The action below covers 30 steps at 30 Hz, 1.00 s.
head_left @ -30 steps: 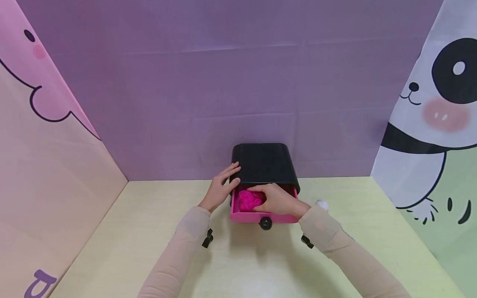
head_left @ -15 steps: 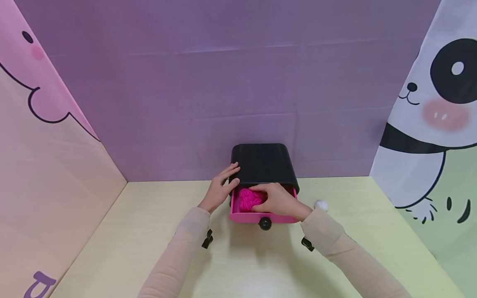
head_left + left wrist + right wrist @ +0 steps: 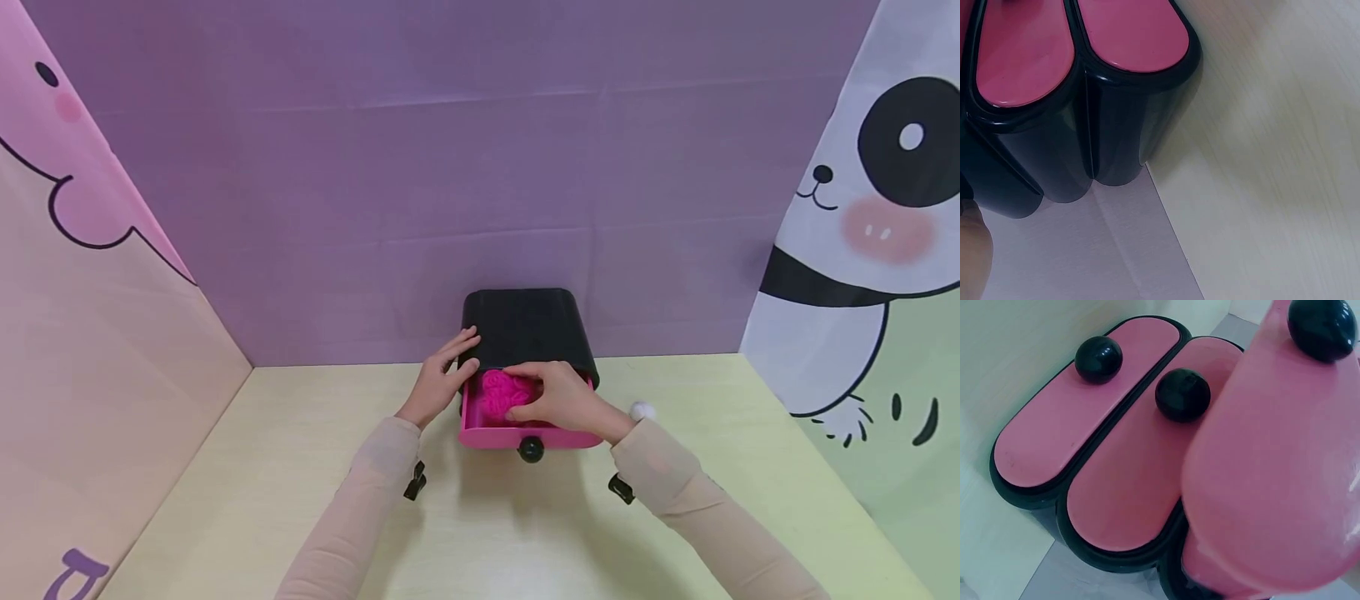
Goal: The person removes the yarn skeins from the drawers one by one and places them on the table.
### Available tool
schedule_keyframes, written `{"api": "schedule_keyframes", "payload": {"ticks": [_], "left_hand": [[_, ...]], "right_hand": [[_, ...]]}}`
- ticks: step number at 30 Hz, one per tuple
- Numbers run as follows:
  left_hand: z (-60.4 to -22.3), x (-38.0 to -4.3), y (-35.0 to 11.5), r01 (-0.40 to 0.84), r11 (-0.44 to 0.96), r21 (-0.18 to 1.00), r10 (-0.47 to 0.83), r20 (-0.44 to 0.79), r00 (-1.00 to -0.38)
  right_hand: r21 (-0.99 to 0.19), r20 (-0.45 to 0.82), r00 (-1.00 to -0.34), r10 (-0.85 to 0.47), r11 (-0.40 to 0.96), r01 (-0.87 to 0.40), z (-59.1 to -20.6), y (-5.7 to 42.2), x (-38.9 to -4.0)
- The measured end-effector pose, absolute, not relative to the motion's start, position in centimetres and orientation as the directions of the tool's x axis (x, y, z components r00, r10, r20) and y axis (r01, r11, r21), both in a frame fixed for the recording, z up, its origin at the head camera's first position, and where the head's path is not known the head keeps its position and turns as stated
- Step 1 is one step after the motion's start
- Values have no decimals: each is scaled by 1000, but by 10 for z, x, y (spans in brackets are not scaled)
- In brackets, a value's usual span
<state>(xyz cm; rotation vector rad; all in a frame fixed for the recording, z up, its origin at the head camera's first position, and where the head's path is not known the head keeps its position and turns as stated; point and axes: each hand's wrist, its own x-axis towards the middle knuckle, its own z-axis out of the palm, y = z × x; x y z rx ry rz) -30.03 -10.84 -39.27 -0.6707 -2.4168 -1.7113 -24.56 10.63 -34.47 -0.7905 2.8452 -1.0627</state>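
A black cabinet (image 3: 528,329) with pink drawers stands against the back wall, its top drawer (image 3: 491,438) pulled out. In that drawer my right hand (image 3: 566,402) pinches a bright pink ball of yarn (image 3: 498,392) between thumb and fingers. My left hand (image 3: 437,385) rests its extended fingers against the cabinet's upper left side; a bit of it (image 3: 972,256) shows at the edge of the left wrist view. The right wrist view has the pulled-out drawer front (image 3: 1272,481) close up, and the hand and yarn are out of sight there.
Two lower drawers (image 3: 1129,481) with round black knobs (image 3: 1182,395) are closed. A small white ball (image 3: 642,410) lies on the table (image 3: 300,450), partly behind my right wrist. A purple wall (image 3: 480,167) rises behind the cabinet, with printed panels at both sides.
My right hand and the yarn ball have risen slightly inside the drawer. My left hand stays at the cabinet's side. The head view has shifted a little.
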Motion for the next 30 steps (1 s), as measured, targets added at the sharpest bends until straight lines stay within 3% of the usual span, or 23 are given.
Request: {"api": "schedule_keyframes", "payload": {"ticks": [13,30], "left_hand": [[-364,-274,-104,397,283,873,302,312,-901],[-394,-300,-109,413,283,866,272,340,-900]], "right_hand": [[-641,212,-852,-478,591,-490,-332,117,-242],[-754,127,-906,-403,555,-352,-322,144,-239]]}}
